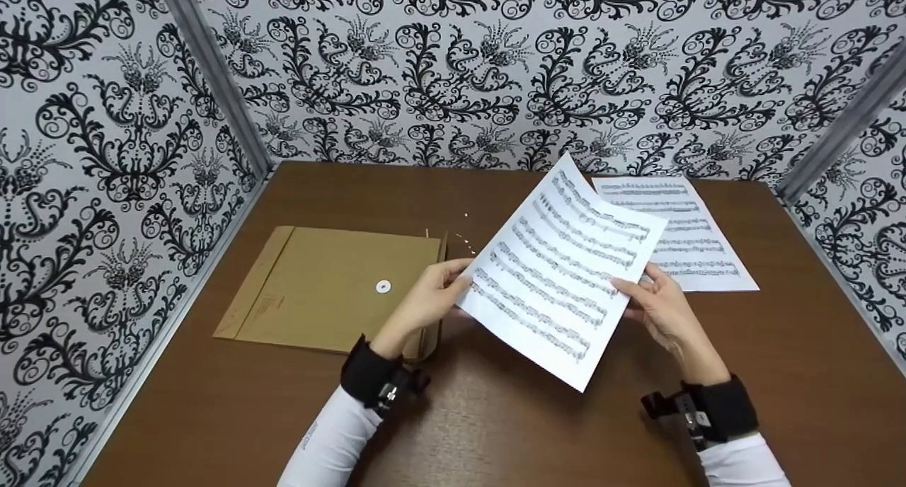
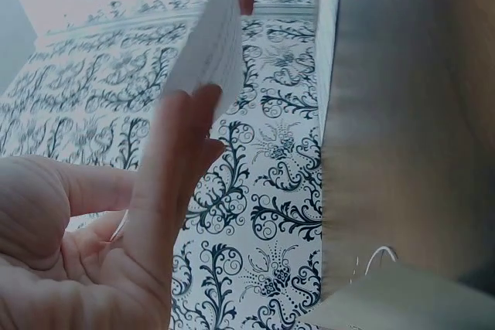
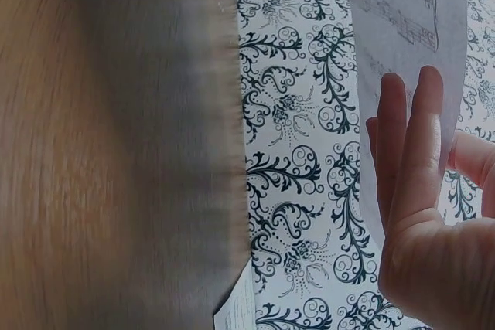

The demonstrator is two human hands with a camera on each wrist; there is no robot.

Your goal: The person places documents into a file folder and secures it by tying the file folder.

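Envelope (image 1: pixel 333 289) of brown card is lying flat on the wooden table (image 1: pixel 495 430) at the left centre of the head view, a white round fastener disc (image 1: pixel 383 286) showing on its face; whether anything is sitting inside it cannot be made out from here. Just right of it, in the middle of the frame, a person is holding a sheet of printed music (image 1: pixel 559 271) tilted up off the table, its white face carrying rows of black staves and its corners pointing up and down like a diamond. The left hand (image 1: pixel 428 299) is pinching the sheet's left edge, thumb on the printed side and fingers apparently behind; in the left wrist view the fingers (image 2: pixel 174 168) are lying nearly straight along the paper. The right hand (image 1: pixel 662 313) is gripping the right edge, thumb over the front, straight fingers (image 3: pixel 410 144) backing the page in the right wrist view. A second music sheet (image 1: pixel 676 232) is lying flat at the upper right of the table, partly covered by the raised one. Black-and-white scrolled wallpaper (image 1: pixel 453 62) is filling the walls behind.
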